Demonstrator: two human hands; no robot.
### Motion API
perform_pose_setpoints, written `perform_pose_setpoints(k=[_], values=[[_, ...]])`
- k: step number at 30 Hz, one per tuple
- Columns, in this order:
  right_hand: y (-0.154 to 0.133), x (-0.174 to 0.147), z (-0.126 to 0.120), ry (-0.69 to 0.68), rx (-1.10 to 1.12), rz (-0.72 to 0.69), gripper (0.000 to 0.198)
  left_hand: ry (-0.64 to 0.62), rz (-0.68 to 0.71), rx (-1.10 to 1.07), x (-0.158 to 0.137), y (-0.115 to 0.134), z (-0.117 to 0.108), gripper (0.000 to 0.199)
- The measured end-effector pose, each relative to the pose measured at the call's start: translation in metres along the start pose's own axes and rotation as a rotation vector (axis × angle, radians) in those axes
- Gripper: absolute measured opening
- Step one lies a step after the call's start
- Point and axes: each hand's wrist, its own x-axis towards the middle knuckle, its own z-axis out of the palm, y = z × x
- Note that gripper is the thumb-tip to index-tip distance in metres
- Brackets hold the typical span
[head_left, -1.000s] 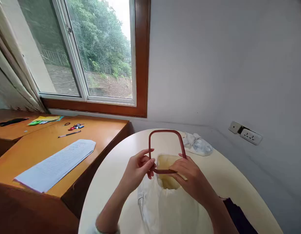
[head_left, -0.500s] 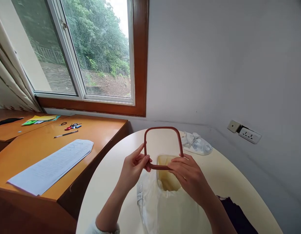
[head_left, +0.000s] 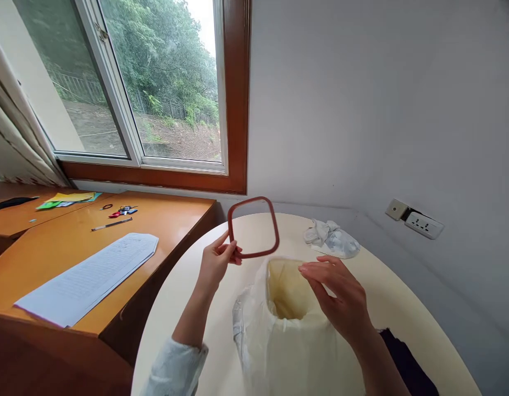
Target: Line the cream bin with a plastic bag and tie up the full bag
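Frame (head_left: 256, 254): thin, reddish-brown, square with rounded corners (I see straight through it), tilted up.
Left hand (head_left: 215, 261): pinches the frame's near left corner; the rest reaches right of the fingers, above the table (head_left: 164, 324).
Right hand (head_left: 341, 291): thumb and fingers loosely parted, at the bin's (head_left: 296, 352) right side, apart from the frame.

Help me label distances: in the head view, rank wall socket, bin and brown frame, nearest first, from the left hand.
1. Brown frame, held in the left hand.
2. Bin, to that hand's right.
3. Wall socket, far right.
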Motion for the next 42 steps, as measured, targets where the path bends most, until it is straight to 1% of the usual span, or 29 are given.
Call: perform_pose_setpoints(k=[3,6,10,14,18,23,31,36,39,42], values=[[-0.002,0.001,-0.003,0.006,0.008,-0.004,0.027,0.079,-0.022,0.037,0.019,-0.022,-0.008,0.061],[-0.005,0.002,-0.006,0.01,0.015,0.001,0.029,0.101,-0.071,0.076,0.03,-0.044,-0.013,0.057],[-0.007,0.003,-0.009,0.019,0.016,0.003,0.03,0.136,-0.123,0.087,0.038,-0.072,-0.017,0.054],[-0.007,0.002,-0.009,0.024,0.016,-0.004,0.029,0.132,-0.194,0.085,0.042,-0.096,-0.02,0.052],[-0.006,0.0,-0.009,0.011,0.004,0.002,0.03,0.099,-0.23,0.065,0.042,-0.109,-0.023,0.052],[-0.007,0.001,-0.01,0.012,-0.002,0.007,0.029,0.078,-0.23,0.053,0.042,-0.111,-0.024,0.054],[-0.009,0.002,-0.011,0.009,-0.001,0.007,0.033,0.064,-0.222,0.061,0.041,-0.104,-0.023,0.053],[-0.007,0.002,-0.01,0.011,-0.004,0.002,0.032,0.067,-0.221,0.06,0.04,-0.1,-0.021,0.054],[-0.004,0.001,-0.009,-0.002,-0.03,0.024,0.028,0.076,-0.19,0.048,0.039,-0.089,-0.016,0.058],[-0.002,0.001,-0.008,-0.007,-0.08,0.09,0.021,0.084,-0.109,0.019,0.034,-0.062,-0.007,0.064]])
